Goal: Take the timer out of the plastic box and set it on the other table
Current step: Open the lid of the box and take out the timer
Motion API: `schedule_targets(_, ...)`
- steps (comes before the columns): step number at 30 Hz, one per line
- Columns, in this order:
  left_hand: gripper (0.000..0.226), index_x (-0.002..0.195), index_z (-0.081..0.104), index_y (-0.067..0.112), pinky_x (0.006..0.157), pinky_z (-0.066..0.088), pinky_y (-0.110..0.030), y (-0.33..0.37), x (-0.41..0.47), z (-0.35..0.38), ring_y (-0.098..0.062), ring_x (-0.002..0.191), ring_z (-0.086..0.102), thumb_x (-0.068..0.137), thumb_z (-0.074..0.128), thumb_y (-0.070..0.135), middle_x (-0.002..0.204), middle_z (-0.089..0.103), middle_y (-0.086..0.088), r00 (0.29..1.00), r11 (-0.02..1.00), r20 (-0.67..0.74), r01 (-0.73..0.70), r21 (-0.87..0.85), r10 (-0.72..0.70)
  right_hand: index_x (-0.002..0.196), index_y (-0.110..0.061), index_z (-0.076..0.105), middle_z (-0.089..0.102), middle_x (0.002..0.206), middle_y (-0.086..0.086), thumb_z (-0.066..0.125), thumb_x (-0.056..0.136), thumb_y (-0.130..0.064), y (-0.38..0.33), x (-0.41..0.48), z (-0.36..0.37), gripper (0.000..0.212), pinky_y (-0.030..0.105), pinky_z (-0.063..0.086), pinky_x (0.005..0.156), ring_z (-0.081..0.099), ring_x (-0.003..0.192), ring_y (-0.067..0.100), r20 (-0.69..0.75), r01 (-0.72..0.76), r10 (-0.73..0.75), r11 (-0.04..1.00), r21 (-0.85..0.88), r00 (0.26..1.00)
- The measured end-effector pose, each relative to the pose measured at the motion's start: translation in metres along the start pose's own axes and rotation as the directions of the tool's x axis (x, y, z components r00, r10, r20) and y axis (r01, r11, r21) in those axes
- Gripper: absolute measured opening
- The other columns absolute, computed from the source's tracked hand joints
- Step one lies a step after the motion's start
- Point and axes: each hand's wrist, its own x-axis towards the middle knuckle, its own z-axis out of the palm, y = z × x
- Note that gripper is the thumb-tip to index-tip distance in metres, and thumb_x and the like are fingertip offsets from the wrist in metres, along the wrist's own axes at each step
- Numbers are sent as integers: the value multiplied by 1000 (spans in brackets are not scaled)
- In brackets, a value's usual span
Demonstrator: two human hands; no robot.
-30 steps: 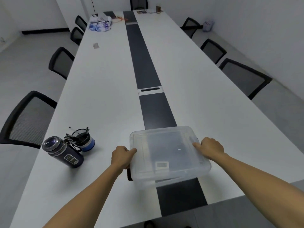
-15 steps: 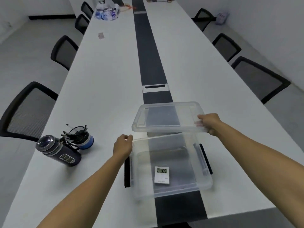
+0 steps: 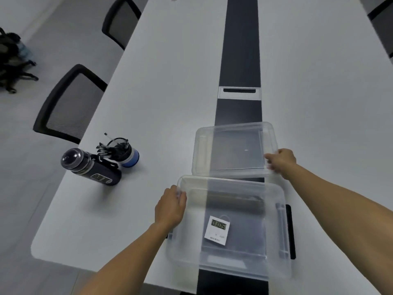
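A small white timer (image 3: 217, 230) with a digital display lies flat on the bottom of the clear plastic box (image 3: 282, 262), which stands uncovered near the table's front edge. My left hand (image 3: 170, 207) grips the box's left rim at its far corner. My right hand (image 3: 280, 161) pinches the right edge of the clear lid (image 3: 231, 147), which lies just beyond the box over the table's dark centre strip.
A dark flask (image 3: 90, 166) lies on its side left of the box, beside a blue-based cup (image 3: 123, 153) holding black clips. The long white table (image 3: 170, 81) stretches ahead. Black mesh chairs (image 3: 70, 105) line the left side. A cable port (image 3: 239, 93) sits in the strip.
The lid came off the box in my right hand and moved to the far side, down toward the table. My left hand stayed on the box's left rim. The timer became visible.
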Motion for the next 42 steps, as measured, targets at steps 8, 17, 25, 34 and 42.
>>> schedule_targets(8, 30, 101, 53, 18, 69, 48, -26, 2, 1, 5, -15, 80, 58, 99, 38, 44, 98, 59, 1, 998, 999, -43, 39, 7, -39, 91, 1, 57, 61, 82, 16, 77, 83, -31, 25, 16, 13, 39, 29, 43, 54, 55, 60, 27, 11, -15, 20, 929, -369, 1000)
schedule_targets(17, 30, 104, 53, 16, 68, 43, -24, 0, -1, 5, -15, 81, 57, 99, 39, 43, 101, 59, 0, 998, 999, -49, 40, 0, -40, 97, -1, 61, 65, 95, 17, 77, 82, -27, 30, 10, 14, 33, 28, 42, 53, 60, 71, 31, 14, 34, -31, 872, -488, 999)
schedule_targets(25, 34, 111, 53, 15, 71, 49, -28, -2, 1, 3, -17, 84, 58, 99, 39, 43, 105, 61, -4, 1000, 1000, -20, 3, -15, -3, 130, -11, 57, 62, 128, 10, 64, 93, -31, 2, -57, 5, 42, 33, 47, 82, 62, 109, 30, -80, 249, -298, 895, -371, 951)
schedule_targets(34, 52, 134, 41, 15, 83, 52, -36, -10, 0, -13, -27, 101, 61, 98, 35, 52, 127, 50, -9, 982, 990, 126, -140, 2, 139, 114, -21, 64, 67, 99, -6, 66, 87, -38, 18, -176, 53, 32, 33, 55, 80, 63, 86, 12, 209, 598, -573, 661, -454, 793)
schedule_targets(42, 55, 141, 34, 25, 81, 52, -35, -39, -16, -24, -25, 101, 61, 97, 31, 58, 130, 47, -4, 944, 952, 137, -305, 20, 299, 144, -21, 38, 48, 135, 5, 78, 67, -56, 66, -195, 114, 93, 40, 46, 95, 51, 119, 27, 471, 500, -183, 443, -744, 863)
